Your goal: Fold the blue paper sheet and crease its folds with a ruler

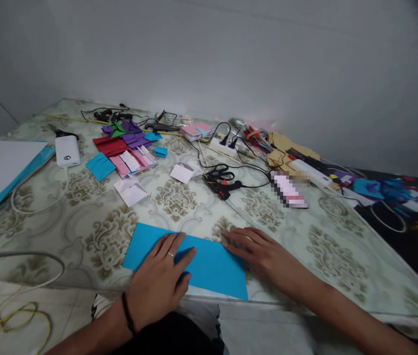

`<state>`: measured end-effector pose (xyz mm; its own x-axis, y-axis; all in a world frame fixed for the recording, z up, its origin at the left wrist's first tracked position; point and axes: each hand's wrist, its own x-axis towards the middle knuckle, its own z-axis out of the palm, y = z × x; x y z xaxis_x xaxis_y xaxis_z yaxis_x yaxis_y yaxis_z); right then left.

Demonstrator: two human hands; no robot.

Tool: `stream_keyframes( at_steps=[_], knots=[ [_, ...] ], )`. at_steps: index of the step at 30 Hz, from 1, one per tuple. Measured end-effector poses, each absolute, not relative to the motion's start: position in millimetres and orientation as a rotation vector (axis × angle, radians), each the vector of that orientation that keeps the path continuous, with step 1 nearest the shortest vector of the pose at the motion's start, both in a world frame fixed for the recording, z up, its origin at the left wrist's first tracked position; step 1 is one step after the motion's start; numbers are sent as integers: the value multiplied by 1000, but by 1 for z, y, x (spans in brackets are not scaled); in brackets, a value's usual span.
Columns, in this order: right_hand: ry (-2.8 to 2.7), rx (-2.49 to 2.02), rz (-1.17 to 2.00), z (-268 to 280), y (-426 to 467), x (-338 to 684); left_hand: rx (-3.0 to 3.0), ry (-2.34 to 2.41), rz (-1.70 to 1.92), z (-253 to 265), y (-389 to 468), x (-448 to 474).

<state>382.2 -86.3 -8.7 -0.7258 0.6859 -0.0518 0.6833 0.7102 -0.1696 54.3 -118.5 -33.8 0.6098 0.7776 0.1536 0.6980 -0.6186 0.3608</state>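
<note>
A blue sheet of paper [212, 266], long and narrow, lies at the front edge of the patterned table. My left hand [164, 273], with a ring and a dark wristband, rests flat on its left part with the fingers stretched out. Over the sheet's upper right edge lies my right hand [258, 249], fingers extended and touching the paper there. Past the sheet are scissors [219, 173] beside a black glue gun [225, 188]. Folded white paper pieces [131, 191] sit farther left, near a small blue folded piece [100, 166].
Folded pink papers [131, 162], red paper [110, 146] and purple paper [133, 140] are grouped at the back. A white power bank [67, 151] with its cable stands left, beside stacked sheets [3, 167]. A power strip [223, 148] and black cords lie behind. Yellow cord [23, 315] coils below.
</note>
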Motion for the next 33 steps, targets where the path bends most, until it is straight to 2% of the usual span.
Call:
stream_keyframes(
  at_steps=[4, 8, 14, 21, 27, 33],
  knots=[
    [-2578, -1277, 299, -21, -101, 392, 2551, 1175, 364, -29, -113, 50],
    [-2377, -1410, 298, -23, -106, 354, 2568, 1138, 215, -16, -95, 47],
    [-2470, -1557, 457, -14, -96, 290, 2673, 1103, 170, -2, -66, 45],
    [-2535, -1792, 646, 4, -75, 270, 2701, 1169, 28, 1, -40, 42],
    [-2673, -1691, 656, 15, -63, 262, 2662, 1102, -1, 4, -24, 40],
    [-2567, -1542, 766, 20, -32, 262, 2416, 975, 20, 8, 3, 34]
  ],
)
